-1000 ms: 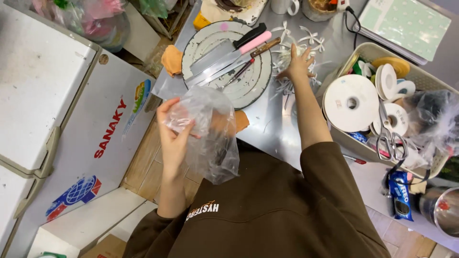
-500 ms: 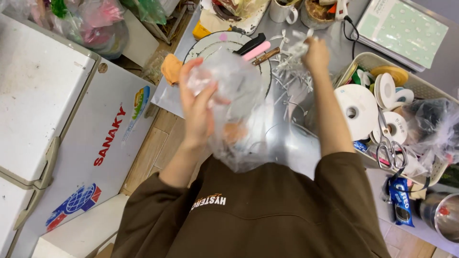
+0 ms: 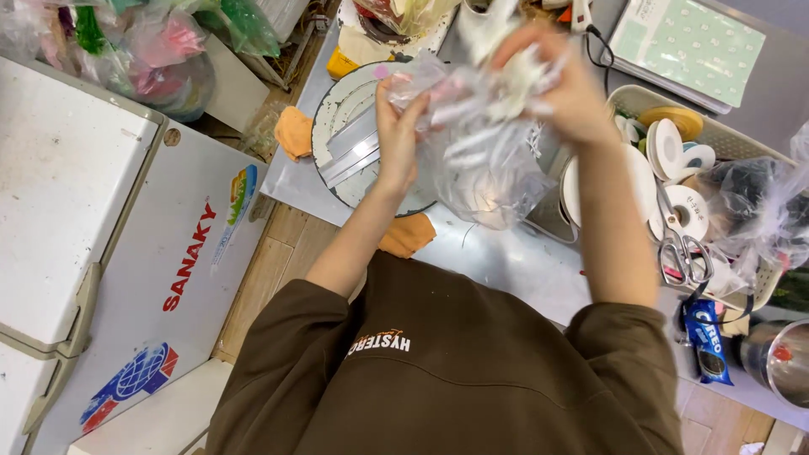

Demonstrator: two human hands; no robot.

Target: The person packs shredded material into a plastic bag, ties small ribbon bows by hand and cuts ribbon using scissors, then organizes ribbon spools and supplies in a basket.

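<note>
My left hand (image 3: 396, 135) pinches the edge of a clear plastic bag (image 3: 480, 160), held up above the metal counter (image 3: 506, 261). My right hand (image 3: 565, 84) is closed around a bunch of white plastic pieces (image 3: 522, 76) at the bag's mouth (too blurred to tell which). Beyond lie a round turntable (image 3: 341, 114) and a basket (image 3: 725, 135) of ribbon rolls.

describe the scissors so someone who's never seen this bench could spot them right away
Start at the steel worktop and go to the pale basket on the person's right, past the right hand at the clear plastic bag. The scissors lie near the basket's front edge beside white ribbon spools. They are the only metal tool there, with two dark looped handles.
</note>
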